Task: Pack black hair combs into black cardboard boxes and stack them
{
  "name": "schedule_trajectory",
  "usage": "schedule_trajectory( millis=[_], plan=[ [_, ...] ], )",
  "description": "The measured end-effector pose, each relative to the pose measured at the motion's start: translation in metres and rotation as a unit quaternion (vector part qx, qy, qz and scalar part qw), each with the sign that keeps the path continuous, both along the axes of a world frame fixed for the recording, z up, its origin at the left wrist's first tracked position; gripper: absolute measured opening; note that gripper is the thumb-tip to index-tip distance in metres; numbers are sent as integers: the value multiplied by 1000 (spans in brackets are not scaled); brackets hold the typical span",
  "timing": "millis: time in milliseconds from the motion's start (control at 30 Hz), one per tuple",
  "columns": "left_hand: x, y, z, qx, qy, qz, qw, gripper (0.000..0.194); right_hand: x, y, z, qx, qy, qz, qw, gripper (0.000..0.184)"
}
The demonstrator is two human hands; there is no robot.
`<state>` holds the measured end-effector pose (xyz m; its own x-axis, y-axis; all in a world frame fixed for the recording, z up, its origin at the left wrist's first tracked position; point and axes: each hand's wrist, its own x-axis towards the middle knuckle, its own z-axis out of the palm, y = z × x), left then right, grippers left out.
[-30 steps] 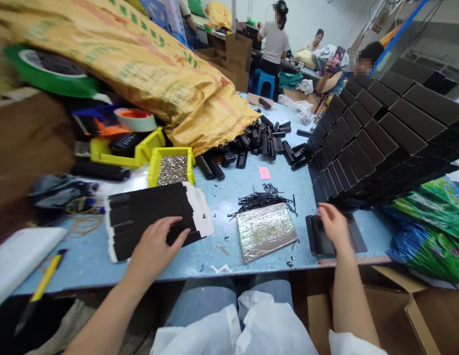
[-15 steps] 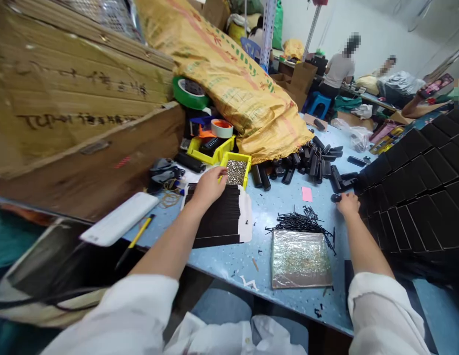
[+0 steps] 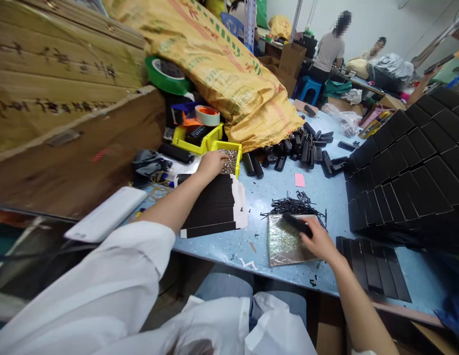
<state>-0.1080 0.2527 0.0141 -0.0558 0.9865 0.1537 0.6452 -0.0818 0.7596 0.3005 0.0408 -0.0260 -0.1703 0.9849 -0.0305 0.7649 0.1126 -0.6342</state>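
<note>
My left hand (image 3: 212,165) reaches over the near side of a yellow bin (image 3: 239,157) that holds many tiny shiny metal pieces (image 3: 229,160). Its fingertips are pressed together at the pieces, and what they pinch is too small to make out. Below that wrist lies a row of flat black boxes (image 3: 210,202). My right hand (image 3: 320,239) grips one end of a black oblong case (image 3: 296,224). The case is tilted above a block wrapped in clear film (image 3: 283,246). Thin black sticks (image 3: 296,204) lie in a heap just behind the block.
Black boxes (image 3: 403,167) are stacked high at the right, with more lying flat (image 3: 373,266) before them. Loose black cases (image 3: 306,148) are piled by a yellow sack (image 3: 247,98). A pink note (image 3: 299,180) lies mid-table. A wooden box (image 3: 85,143) stands left. People work behind.
My right hand has come from the right side of the table to above the wrapped block, bringing a black case. My left hand stays at the yellow bin, its fingertips now further in.
</note>
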Motion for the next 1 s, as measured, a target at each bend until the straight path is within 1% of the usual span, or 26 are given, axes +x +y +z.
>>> schedule_trajectory(
  millis=[33, 67, 100, 133, 167, 200, 233, 267, 300, 333, 400, 433, 500, 567, 600, 633, 700, 767, 833, 867, 900, 967, 1000],
  plan=[
    [6, -12, 2, -2, -31, 3, 1000, 24, -9, -15, -1, 4, 42, 11, 999, 40],
    [14, -28, 3, -10, -83, 1, 996, 29, -16, -27, -2, 7, 81, -9, 997, 36],
    [26, -49, 3, -26, -153, -8, 988, 32, -21, -36, -1, 18, 126, -48, 991, 33],
    [39, -74, 2, -59, -247, -30, 967, 35, -25, -41, 1, 40, 182, -98, 978, 30],
    [55, -101, -1, -99, -321, -65, 940, 33, -30, -44, 4, 65, 247, -143, 956, 30],
    [72, -128, -5, -153, -372, -101, 910, 30, -36, -45, 8, 92, 316, -176, 928, 30],
    [88, -155, -10, -208, -413, -122, 878, 28, -45, -44, 14, 117, 384, -195, 895, 31],
    [103, -179, -15, -252, -451, -124, 847, 27, -55, -42, 19, 137, 443, -204, 862, 31],
    [116, -199, -20, -280, -486, -114, 820, 27, -67, -40, 25, 150, 488, -209, 834, 30],
    [127, -216, -25, -299, -517, -98, 796, 27, -80, -37, 31, 156, 519, -212, 813, 29],
    [140, -236, -31, -321, -567, -64, 756, 28, -105, -30, 40, 160, 555, -226, 784, 26],
    [144, -240, -33, -326, -584, -52, 741, 28, -116, -27, 44, 157, 574, -237, 768, 24],
    [145, -244, -34, -327, -605, -42, 725, 29, -131, -20, 48, 147, 627, -259, 720, 22],
    [144, -243, -32, -312, -617, -40, 722, 29, -140, -16, 51, 136, 687, -271, 660, 20],
    [143, -243, -31, -302, -623, -40, 721, 30, -142, -15, 52, 130, 712, -272, 634, 19],
    [143, -242, -30, -295, -629, -40, 718, 32, -144, -15, 53, 124, 731, -271, 614, 18],
    [143, -243, -27, -285, -643, -36, 710, 36, -146, -14, 54, 114, 752, -268, 591, 16],
    [146, -245, -26, -276, -656, -31, 702, 38, -148, -14, 53, 113, 756, -275, 583, 15],
    [150, -248, -27, -253, -663, -25, 704, 37, -150, -14, 51, 116, 753, -292, 579, 15],
    [152, -250, -28, -229, -659, -21, 716, 36, -151, -13, 49, 118, 752, -301, 574, 15],
    [155, -252, -30, -199, -646, -18, 737, 33, -151, -13, 48, 118, 752, -311, 568, 15],
    [159, -257, -35, -134, -592, -16, 794, 27, -151, -13, 46, 117, 754, -326, 557, 14],
    [159, -259, -37, -111, -557, -22, 823, 23, -150, -14, 44, 116, 755, -326, 557, 13]
  ],
)
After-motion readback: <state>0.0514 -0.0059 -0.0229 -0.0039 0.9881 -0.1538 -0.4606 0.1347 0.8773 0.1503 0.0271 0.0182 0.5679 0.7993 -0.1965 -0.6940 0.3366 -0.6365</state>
